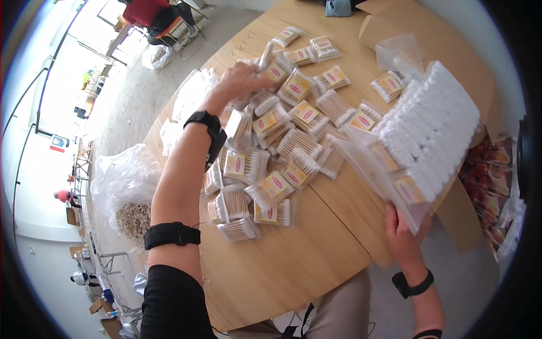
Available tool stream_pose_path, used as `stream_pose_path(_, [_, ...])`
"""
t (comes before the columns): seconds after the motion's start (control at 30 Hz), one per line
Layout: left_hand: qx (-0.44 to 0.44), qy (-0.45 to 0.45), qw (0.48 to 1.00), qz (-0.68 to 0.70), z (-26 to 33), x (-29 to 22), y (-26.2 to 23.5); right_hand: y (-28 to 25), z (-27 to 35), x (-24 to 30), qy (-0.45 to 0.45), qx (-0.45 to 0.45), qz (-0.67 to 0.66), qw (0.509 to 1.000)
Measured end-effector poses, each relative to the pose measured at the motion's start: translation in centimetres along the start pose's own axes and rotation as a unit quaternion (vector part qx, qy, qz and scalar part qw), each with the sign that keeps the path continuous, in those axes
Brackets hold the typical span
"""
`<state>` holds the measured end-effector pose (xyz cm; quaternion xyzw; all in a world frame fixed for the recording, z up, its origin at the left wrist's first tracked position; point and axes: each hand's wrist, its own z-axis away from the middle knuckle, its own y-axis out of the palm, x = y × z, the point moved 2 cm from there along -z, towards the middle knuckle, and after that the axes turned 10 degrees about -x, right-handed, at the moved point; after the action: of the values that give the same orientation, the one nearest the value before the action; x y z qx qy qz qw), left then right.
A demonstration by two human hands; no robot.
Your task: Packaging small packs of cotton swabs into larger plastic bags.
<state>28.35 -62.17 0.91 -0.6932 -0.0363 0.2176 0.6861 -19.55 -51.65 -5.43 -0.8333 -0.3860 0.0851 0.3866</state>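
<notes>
My left hand (pixel 241 85) reaches over the far left of a heap of cotton swab packs (pixel 305 113), fingers stretched out and slightly blurred, touching or just above the packs. The packs are small clear bags of wooden-stick swabs, many with a yellow label. At the right, a large clear plastic bag (pixel 361 161) holds stacked swab packs (pixel 432 130), their white cotton tips facing up. My right hand (pixel 402 231) is closed on the bag's near lower corner, at the table edge. Part of its grip is hidden behind the plastic.
The round wooden table (pixel 271 271) bears the heap. A cardboard box (pixel 395 25) with raised flaps stands at the far right. Left of the table is a plastic sack (pixel 127 175) with loose sticks. Red packages (pixel 490 181) lie low at right. A seated person (pixel 152 17) is in the background.
</notes>
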Motion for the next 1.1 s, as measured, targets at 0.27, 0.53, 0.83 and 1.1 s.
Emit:
stream_pose_path(0.27, [0.027, 0.097, 0.994, -0.03, 7.0, -0.5, 0.2, 1.0, -0.7, 0.5, 0.122, 0.014, -0.077, 0.989])
stream_pose_path(0.53, [0.042, 0.071, 0.994, -0.072, 2.7, -3.3, -6.1, 0.7, -0.6, 0.2, 0.089, 0.058, -0.052, 0.993])
stream_pose_path(0.83, [-0.193, 0.031, 0.981, 0.015, -10.4, -9.1, 3.8, 1.8, 3.6, -1.3, 0.228, 0.124, -0.182, 0.948])
stream_pose_path(1.1, [-0.107, 0.1, 0.989, -0.014, -13.1, -10.2, 6.7, -0.2, -0.2, -0.5, 0.25, 0.063, -0.241, 0.935])
